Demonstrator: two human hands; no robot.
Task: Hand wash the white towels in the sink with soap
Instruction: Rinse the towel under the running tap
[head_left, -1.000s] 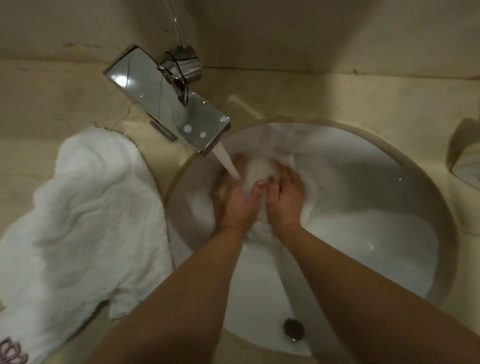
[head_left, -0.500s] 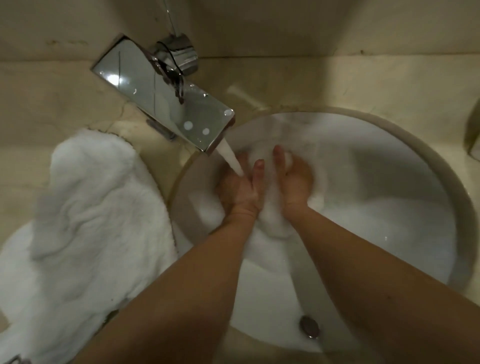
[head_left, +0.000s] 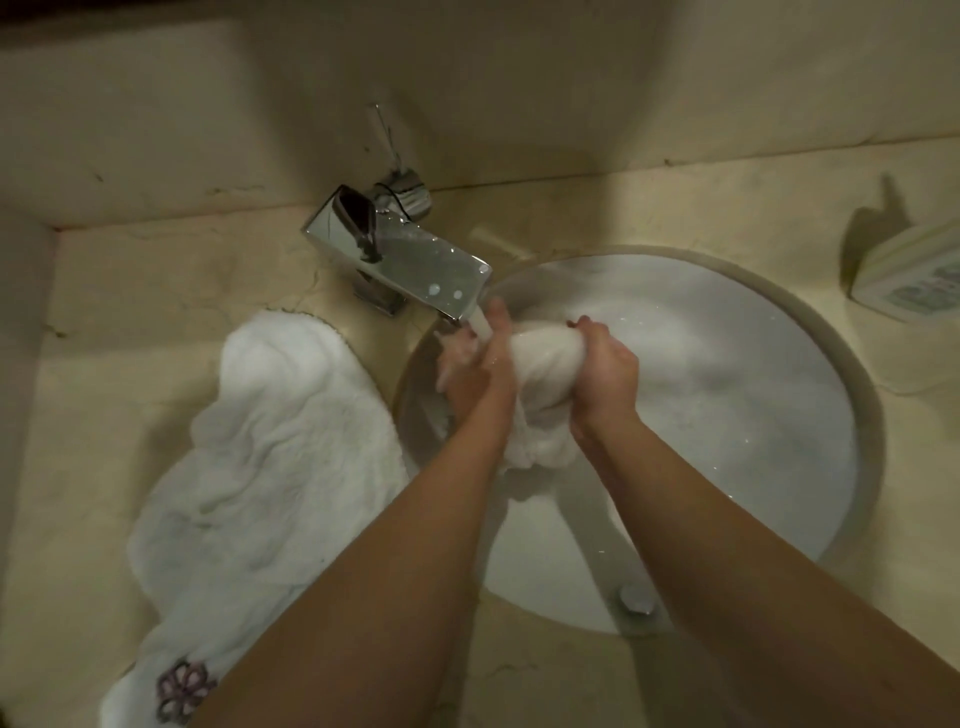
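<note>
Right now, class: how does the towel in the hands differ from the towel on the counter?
The towel in the hands is bunched under the faucet's stream over the sink; the towel on the counter lies spread and untouched. Only the counter one shows a flower motif. Left hand and right hand grip the first. Both are white.

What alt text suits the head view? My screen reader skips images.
Both hands, left hand and right hand, grip a bunched white towel under the running tap over a round sink. A second white towel lies on the counter to the left.
</note>
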